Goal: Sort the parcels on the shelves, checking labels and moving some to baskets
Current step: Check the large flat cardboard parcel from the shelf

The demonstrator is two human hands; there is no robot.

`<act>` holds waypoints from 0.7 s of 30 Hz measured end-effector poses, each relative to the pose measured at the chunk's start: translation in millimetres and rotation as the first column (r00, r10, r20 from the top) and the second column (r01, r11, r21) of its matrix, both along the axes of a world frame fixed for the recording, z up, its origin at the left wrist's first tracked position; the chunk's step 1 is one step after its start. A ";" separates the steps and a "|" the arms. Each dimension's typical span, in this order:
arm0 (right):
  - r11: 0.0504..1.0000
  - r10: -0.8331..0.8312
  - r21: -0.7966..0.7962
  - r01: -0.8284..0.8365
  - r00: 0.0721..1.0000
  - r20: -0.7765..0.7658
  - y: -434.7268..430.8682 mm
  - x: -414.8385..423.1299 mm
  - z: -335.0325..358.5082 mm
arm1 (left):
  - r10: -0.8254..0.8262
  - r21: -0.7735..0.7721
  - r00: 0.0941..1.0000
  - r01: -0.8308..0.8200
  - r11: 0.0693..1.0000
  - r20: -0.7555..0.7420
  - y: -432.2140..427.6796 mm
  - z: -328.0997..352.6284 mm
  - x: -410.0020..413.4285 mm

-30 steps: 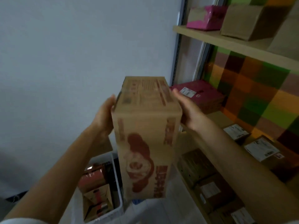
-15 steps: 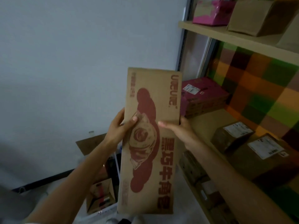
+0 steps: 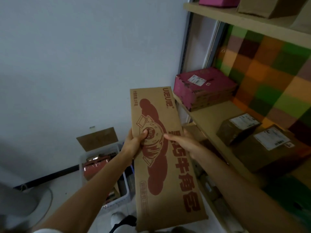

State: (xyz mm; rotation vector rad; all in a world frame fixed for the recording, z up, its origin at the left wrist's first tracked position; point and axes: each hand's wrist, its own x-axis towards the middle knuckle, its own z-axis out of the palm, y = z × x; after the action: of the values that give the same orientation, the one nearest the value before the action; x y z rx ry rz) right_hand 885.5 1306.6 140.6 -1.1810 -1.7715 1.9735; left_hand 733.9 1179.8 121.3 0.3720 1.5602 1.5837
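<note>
Pale, bare wall (image 3: 84, 64) fills the left of the view, and wooden shelving backed with a patchwork of green, orange and brown squares (image 3: 269, 73) is seen on the right.

A long cardboard box (image 3: 168, 174) is held in the air in front of the middle shelf (image 3: 210, 115), printed face up, its far end just beside the shelf edge. It is gripped on its left edge by the left hand (image 3: 134, 145), with the thumb pressed on the print. Its right edge is gripped by the right hand (image 3: 183, 142), with the fingers laid over the face.

A dark red cloud shape with a drawn pastry is printed on the box. Large red Chinese characters run along the right side, of which the last three read 牛角包 (the ones before them are covered by the right hand). A brand in capitals near the far end seems to read "UOEUOE", though this cannot be told for certain.

A pink box (image 3: 203, 91) with a white label (image 3: 196, 80) is set on the middle shelf. Two brown boxes (image 3: 235, 130) (image 3: 262, 152), each labelled on top, are nearer; no label text can be read.

Below the left arm, a white basket (image 3: 116, 203) with reddish parcels in it is seen on the floor.
</note>
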 end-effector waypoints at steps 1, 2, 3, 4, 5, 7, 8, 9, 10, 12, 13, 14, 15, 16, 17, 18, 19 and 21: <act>1.000 -0.017 0.013 0.017 1.000 -0.002 0.1 -0.5 -2.1 | -0.005 -0.008 1.000 0.005 1.000 0.000 0.5 -0.8 0.9; 0.999 -0.037 0.022 0.038 0.999 -0.013 1.3 -0.6 -4.5 | -0.008 -0.015 1.000 0.008 1.000 0.005 0.5 -1.7 1.5; 0.998 -0.042 0.036 0.042 0.999 0.010 -0.9 0.9 -2.1 | -0.004 -0.021 1.000 0.004 1.000 0.013 -1.0 -1.6 2.1; 0.999 -0.019 0.046 0.018 1.000 0.016 -0.3 2.2 -0.5 | 0.015 -0.016 1.000 -0.014 1.000 0.025 -3.8 0.6 -0.9; 0.999 0.004 0.042 -0.004 1.000 0.007 1.0 3.5 3.0 | 0.027 -0.006 0.999 -0.027 1.000 0.041 -7.2 1.6 -6.6; 0.997 -0.074 -0.036 0.072 0.996 -0.051 9.6 7.9 3.7 | -0.007 0.032 0.997 0.004 0.999 0.081 -15.7 4.2 -20.8; 0.989 -0.144 -0.035 0.142 0.988 -0.061 13.5 8.2 2.1 | -0.034 0.041 0.996 0.031 0.999 0.087 -18.6 7.2 -26.5; 0.984 -0.180 0.004 0.180 0.982 -0.052 11.0 14.1 -2.9 | -0.057 0.041 0.995 0.054 0.998 0.078 -21.8 11.1 -29.0; 0.984 -0.175 0.023 0.176 0.984 -0.044 8.6 17.9 -10.3 | -0.079 0.049 0.995 0.076 0.996 0.060 -22.1 13.6 -30.3; 0.991 -0.135 0.017 0.135 0.991 -0.021 -5.6 21.0 -24.2 | -0.104 0.061 0.993 0.100 0.993 0.051 -22.8 15.5 -30.8; 0.994 -0.106 0.013 0.105 0.994 0.018 -8.3 21.7 -29.8 | -0.117 0.072 0.992 0.114 0.991 0.051 -24.7 17.2 -31.0; 0.994 -0.103 0.024 0.102 0.994 0.030 -4.6 19.5 -34.3 | -0.120 0.088 0.992 0.116 0.989 0.047 -27.6 17.7 -34.0; 0.994 -0.107 0.030 0.106 0.994 0.026 0.5 20.1 -38.0 | -0.132 0.096 0.990 0.127 0.987 0.049 -31.0 18.9 -36.4; 0.989 -0.149 0.021 0.148 0.989 0.011 6.3 20.5 -41.1 | -0.144 0.110 0.988 0.137 0.984 0.055 -34.3 20.5 -40.3; 0.982 -0.187 0.023 0.186 0.982 0.022 10.5 21.5 -46.1 | -0.159 0.120 0.985 0.150 0.981 0.065 -37.7 20.9 -43.7; 0.976 -0.216 0.043 0.214 0.976 0.034 16.5 19.5 -50.9 | -0.176 0.137 0.981 0.164 0.977 0.081 -40.0 22.4 -46.6; 0.974 -0.224 0.036 0.223 0.973 0.053 18.0 24.2 -58.6 | -0.192 0.153 0.977 0.176 0.972 0.096 -41.4 23.3 -46.3; 0.964 -0.264 -0.013 0.265 0.963 0.054 33.6 28.5 -85.5 | -0.217 0.167 0.971 0.198 0.966 0.104 -41.1 25.7 -43.8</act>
State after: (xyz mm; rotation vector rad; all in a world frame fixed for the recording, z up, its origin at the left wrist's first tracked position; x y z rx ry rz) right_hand 914.0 1340.2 55.1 -1.4063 -1.5264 1.8247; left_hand 690.1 1138.7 147.0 0.4994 1.2657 1.5378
